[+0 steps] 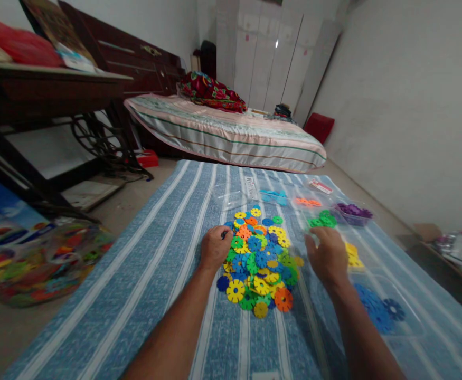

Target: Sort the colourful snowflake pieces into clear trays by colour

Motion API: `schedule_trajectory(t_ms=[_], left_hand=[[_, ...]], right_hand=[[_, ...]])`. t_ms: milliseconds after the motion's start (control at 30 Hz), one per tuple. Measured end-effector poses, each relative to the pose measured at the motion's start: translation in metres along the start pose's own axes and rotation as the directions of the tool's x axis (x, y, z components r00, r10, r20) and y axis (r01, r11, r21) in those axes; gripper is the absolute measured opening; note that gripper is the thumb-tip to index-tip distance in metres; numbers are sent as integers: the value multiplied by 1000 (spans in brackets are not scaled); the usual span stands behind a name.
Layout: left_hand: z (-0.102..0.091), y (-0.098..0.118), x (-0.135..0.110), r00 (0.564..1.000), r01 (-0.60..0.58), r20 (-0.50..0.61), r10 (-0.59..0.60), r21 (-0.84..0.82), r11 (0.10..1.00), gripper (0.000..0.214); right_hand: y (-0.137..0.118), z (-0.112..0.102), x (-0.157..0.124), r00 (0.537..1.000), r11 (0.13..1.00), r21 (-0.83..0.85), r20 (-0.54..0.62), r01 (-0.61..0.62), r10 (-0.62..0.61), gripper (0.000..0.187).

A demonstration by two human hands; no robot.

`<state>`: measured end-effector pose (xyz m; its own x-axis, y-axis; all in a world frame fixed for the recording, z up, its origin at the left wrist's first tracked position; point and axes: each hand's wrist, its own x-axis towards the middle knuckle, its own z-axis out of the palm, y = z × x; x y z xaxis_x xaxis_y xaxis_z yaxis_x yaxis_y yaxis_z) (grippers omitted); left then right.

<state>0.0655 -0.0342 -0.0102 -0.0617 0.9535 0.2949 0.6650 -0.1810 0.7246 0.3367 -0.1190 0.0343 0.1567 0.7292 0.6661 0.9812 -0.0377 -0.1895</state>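
Observation:
A heap of notched plastic discs in blue, yellow, green and orange lies on the striped cloth. My left hand is closed at the heap's left edge. A small dark blue disc shows between its thumb and fingers. To the right of the heap, my right hand is curled, with thumb and fingers bent toward each other; anything between them is hidden. Just beyond it are green discs in a clear container. Yellow discs lie beside its right edge.
Other clear containers hold purple discs, orange discs, light blue discs and blue discs. A bed stands beyond the table. Bags of colourful pieces lie at the left, below a sewing-machine table.

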Motion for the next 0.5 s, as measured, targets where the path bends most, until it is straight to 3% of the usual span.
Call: schedule_trajectory(t_ms=[100, 233, 333, 500], left_hand=[[0, 0, 0, 1000, -3, -10, 3, -10, 1000, 18], [1, -2, 1, 1000, -4, -15, 4, -7, 1000, 18], [2, -3, 1, 1000, -6, -17, 6, 0, 1000, 19], [2, -4, 2, 1000, 3, -14, -3, -1, 1000, 19]], right_hand=[[-23, 15, -7, 957, 998, -63, 291, 24, -4, 18], [-42, 28, -4, 830, 979, -206, 545, -6, 120, 25], [-45, 32, 0, 782, 972, -234, 601, -25, 164, 30], [-44, 35, -3, 795, 975, -224, 593, 10, 128, 34]])
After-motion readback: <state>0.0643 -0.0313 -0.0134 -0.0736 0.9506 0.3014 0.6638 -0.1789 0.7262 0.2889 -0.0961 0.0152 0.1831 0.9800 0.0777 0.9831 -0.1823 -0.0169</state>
